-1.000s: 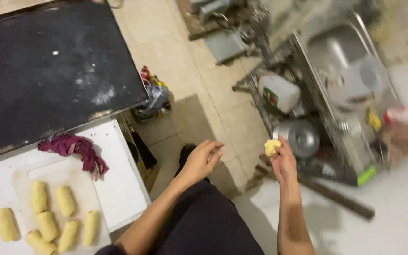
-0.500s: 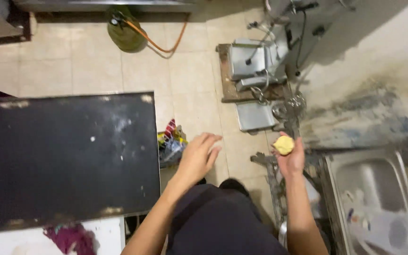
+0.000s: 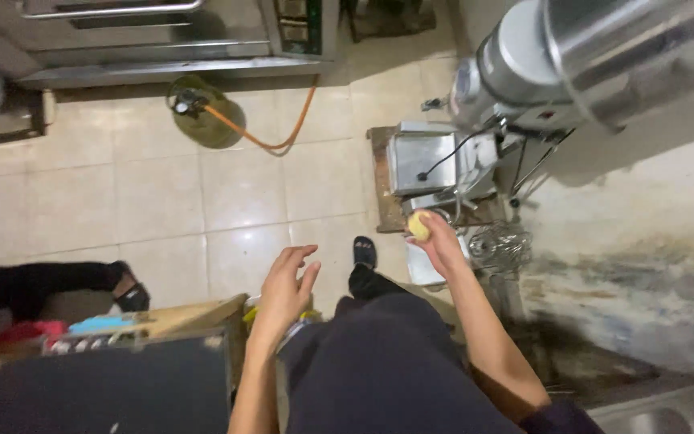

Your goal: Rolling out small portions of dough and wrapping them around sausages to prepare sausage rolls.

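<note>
- A person stands on a tiled floor [image 3: 162,201], seen from above, dark trousers filling the near middle.
- The right hand [image 3: 442,241] is raised to the right, fingers curled round a small yellow dough ball [image 3: 418,226] pinched at the fingertips. The ball sits in the air just in front of a metal machine [image 3: 435,165] on a low wooden stand.
- The left hand [image 3: 287,285] hangs empty to the left of the trousers, fingers loosely spread, touching nothing.
- Far left on the floor stands a green gas cylinder [image 3: 202,120] with an orange hose [image 3: 283,137] trailing right towards a steel oven along the far wall.
- Another person's dark leg and shoe [image 3: 126,289] stretch in from the left.
- Risk, as I judge it: the ball is held only by fingertips, so a loose grip could drop it onto the floor.
- Risk: the hand is close to the machine's metal edges and the wire whisk [image 3: 498,245] beside it; a careless reach could knock or catch fingers.
- Risk: the hose and the stretched leg lie near walking space and could trip someone stepping left.
</note>
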